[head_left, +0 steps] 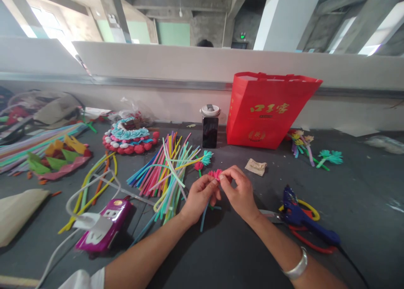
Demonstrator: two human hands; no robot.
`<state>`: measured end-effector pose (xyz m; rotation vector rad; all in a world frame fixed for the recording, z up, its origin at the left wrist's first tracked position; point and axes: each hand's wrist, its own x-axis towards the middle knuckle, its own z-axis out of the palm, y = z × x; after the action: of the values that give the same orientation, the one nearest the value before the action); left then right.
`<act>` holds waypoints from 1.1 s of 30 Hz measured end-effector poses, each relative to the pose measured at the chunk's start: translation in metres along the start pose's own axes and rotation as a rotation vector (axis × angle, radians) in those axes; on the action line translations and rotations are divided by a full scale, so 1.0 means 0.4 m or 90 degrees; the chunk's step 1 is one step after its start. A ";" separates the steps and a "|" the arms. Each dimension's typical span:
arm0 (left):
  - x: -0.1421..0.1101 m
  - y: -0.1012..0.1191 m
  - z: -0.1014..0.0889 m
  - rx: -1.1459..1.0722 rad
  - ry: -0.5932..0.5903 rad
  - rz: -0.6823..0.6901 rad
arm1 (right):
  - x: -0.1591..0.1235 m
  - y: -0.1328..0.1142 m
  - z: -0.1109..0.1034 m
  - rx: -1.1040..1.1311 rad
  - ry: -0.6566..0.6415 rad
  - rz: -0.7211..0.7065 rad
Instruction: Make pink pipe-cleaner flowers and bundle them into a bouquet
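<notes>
Both hands meet over the middle of the dark table, pinching a small pink flower of pipe cleaner point(215, 173) between them. My left hand point(201, 196) is closed on its lower left side, with the fingers curled under it. Thumb and forefinger of my right hand point(239, 191) pinch its right edge. Below the left hand a blue pipe cleaner point(204, 218) sticks out; whether it joins the flower I cannot tell. Just behind the hands lie a red pipe-cleaner flower point(198, 166) and a turquoise one point(207, 157). A loose bundle of coloured pipe cleaners point(168, 167) lies to the left.
On the right lie a blue glue gun point(311, 224) and scissors point(270, 216). A red bag point(268, 112) and a phone point(210, 132) leaning on a cup point(210, 110) stand behind. A purple power strip point(107, 226) with cables sits front left. More turquoise flowers point(330, 157) lie far right.
</notes>
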<state>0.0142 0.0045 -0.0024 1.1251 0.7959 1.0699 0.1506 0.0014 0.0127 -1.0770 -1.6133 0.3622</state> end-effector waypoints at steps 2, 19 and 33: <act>-0.003 0.001 0.000 0.008 -0.007 -0.006 | 0.002 -0.001 -0.001 -0.009 0.001 -0.008; 0.012 -0.001 -0.018 -0.216 0.019 -0.067 | -0.005 0.002 -0.003 -0.022 0.004 -0.050; -0.001 0.001 -0.005 -0.092 -0.016 -0.017 | 0.000 -0.002 -0.001 -0.003 -0.008 -0.013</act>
<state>0.0120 0.0047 -0.0026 1.0014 0.7008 1.0706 0.1504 0.0009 0.0136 -1.0618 -1.6360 0.3526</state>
